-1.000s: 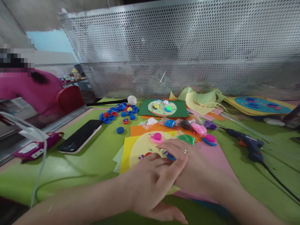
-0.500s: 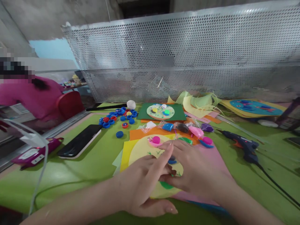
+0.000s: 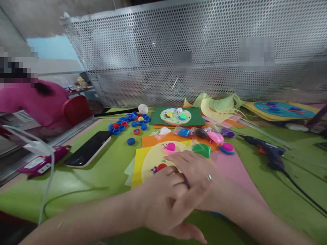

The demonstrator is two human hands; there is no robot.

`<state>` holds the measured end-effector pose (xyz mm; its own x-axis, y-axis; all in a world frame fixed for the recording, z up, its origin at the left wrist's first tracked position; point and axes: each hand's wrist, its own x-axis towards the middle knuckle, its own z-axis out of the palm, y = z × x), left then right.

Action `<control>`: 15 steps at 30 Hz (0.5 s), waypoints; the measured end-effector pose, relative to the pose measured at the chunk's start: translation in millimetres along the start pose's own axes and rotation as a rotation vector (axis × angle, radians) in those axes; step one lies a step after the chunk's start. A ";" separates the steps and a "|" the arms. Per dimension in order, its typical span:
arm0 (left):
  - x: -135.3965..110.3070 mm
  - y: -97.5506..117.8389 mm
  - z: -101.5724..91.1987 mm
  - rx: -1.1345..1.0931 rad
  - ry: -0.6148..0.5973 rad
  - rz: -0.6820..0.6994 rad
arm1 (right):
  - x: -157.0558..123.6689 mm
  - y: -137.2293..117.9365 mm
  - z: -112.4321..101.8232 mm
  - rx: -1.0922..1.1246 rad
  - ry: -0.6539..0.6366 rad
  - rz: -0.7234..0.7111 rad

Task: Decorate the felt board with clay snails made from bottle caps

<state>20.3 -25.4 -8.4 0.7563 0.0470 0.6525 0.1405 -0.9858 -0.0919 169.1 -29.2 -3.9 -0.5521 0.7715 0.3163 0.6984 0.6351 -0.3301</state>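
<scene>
Both my hands rest low over a pale yellow foam disc (image 3: 152, 158) that lies on yellow (image 3: 136, 167) and pink (image 3: 231, 164) sheets. My right hand (image 3: 196, 168), with a ring on one finger, lies flat with fingers pointing left across the disc. My left hand (image 3: 166, 200) lies across it, fingers stretched over the right hand's knuckles. A small blue piece (image 3: 186, 182) peeks out between the two hands; how it is held is hidden. On the disc are a red cap (image 3: 161, 166) and a pink shape (image 3: 170, 147).
Clay bags, one green (image 3: 201, 149), lie beyond the disc. A blue glue gun (image 3: 270, 153) with its cord is at right, a black phone (image 3: 88, 148) at left, blue and red bottle caps (image 3: 130, 120) behind. A perforated metal panel (image 3: 204, 51) closes the back. A person in pink (image 3: 33, 98) sits left.
My hands have shifted on the disc: the left now covers the right hand's knuckles and hides most of the blue piece. The red cap shows again at the disc's left.
</scene>
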 end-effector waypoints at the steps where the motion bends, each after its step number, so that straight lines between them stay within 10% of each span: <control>1: -0.7 2.4 1.5 0.075 -0.016 0.013 | 1.3 -0.8 0.8 -0.010 -0.011 0.012; 15: 1.5 16.2 -3.1 0.372 -0.044 -0.103 | -0.1 -6.6 -7.3 -0.054 0.041 0.065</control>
<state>21.7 -41.8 -6.5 0.7521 0.1572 0.6400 0.4326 -0.8503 -0.2995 168.0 -33.7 4.8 -0.4867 0.8078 0.3327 0.7559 0.5803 -0.3031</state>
